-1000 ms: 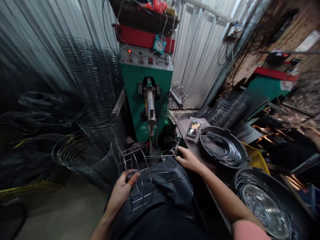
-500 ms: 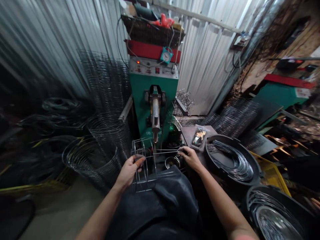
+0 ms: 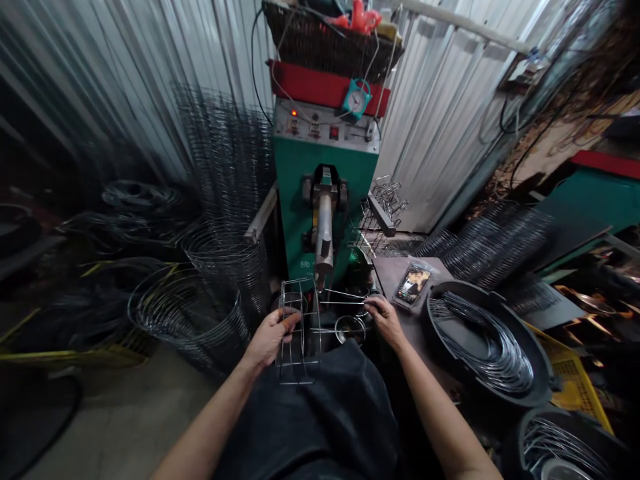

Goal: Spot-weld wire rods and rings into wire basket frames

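Fingers of my left hand (image 3: 274, 335) are closed on a small wire frame (image 3: 302, 360) of thin metal rods, held upright above my lap. My right hand (image 3: 384, 319) pinches the ends of a thin bent wire (image 3: 345, 303), which reaches left to the edge of the frame. Just above this meeting point is the electrode arm (image 3: 325, 247) of a green spot welding machine (image 3: 295, 180). Whether the wire touches the electrode tip is too small to tell. Dark cloth (image 3: 320, 420) covers my lap below the frame.
Tall stacks of wire rings (image 3: 220, 153) and a wire basket (image 3: 185, 313) stand at left. On the right are a phone (image 3: 413, 283) in a plastic sleeve, a black tub (image 3: 435, 333) of wire rings and a yellow crate (image 3: 575, 380). Finished-looking wire pieces (image 3: 387, 200) hang beside the machine.
The view has turned slightly left and down, so everything sits further right. My hands keep their grips; the bent wire's two strands now look further apart at the electrode end.
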Demonstrator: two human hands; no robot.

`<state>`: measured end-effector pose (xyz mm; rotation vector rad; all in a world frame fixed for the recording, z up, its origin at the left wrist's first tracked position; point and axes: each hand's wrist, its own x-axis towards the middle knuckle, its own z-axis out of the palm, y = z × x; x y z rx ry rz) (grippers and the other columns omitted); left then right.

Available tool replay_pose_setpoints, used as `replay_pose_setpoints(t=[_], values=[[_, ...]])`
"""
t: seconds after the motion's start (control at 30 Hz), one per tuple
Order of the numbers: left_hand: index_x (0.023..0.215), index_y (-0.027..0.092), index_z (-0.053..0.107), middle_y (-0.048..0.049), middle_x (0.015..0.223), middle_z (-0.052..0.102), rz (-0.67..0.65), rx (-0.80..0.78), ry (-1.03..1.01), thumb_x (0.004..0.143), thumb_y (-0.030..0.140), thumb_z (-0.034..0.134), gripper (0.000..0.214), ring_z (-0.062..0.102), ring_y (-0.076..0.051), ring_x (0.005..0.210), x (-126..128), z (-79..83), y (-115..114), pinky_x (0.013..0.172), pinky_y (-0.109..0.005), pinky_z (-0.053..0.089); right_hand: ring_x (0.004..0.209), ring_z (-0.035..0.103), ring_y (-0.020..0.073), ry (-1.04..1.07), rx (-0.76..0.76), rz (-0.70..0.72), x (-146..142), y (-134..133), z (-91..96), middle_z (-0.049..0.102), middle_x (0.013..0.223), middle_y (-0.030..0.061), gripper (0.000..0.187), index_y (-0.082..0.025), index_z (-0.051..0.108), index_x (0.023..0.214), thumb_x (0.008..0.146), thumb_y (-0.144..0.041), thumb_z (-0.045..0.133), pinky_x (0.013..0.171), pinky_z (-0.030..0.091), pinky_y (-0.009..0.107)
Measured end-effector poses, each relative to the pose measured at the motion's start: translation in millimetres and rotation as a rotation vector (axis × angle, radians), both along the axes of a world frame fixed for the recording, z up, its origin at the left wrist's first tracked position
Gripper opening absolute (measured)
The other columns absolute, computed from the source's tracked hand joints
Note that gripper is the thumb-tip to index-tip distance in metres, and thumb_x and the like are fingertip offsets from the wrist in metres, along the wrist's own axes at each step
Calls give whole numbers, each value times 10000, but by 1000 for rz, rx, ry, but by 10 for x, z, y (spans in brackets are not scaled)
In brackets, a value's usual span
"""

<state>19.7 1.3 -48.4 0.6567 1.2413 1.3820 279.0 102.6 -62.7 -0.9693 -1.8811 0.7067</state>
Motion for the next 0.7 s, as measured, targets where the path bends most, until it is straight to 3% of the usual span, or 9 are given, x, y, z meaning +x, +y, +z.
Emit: replay_pose_setpoints(t=[0.37, 0.7], values=[[702, 133, 596, 35, 593, 465, 31, -46, -52, 412, 369, 803, 428, 369, -57, 510, -47, -51, 218, 378, -158, 210, 857, 560, 185, -10, -55, -52, -37, 176, -211, 607, 862, 41, 179, -229, 641, 811, 797, -383, 552, 811, 433, 329], [676, 122, 600, 39, 570, 441, 0, -46, -46, 409, 383, 804, 425, 342, -53, 505, -18, -45, 330, 370, -153, 197, 866, 560, 182, 37, -135, -25, -113, 275, -243, 604, 864, 40, 190, -216, 631, 794, 784, -387, 550, 842, 435, 336]])
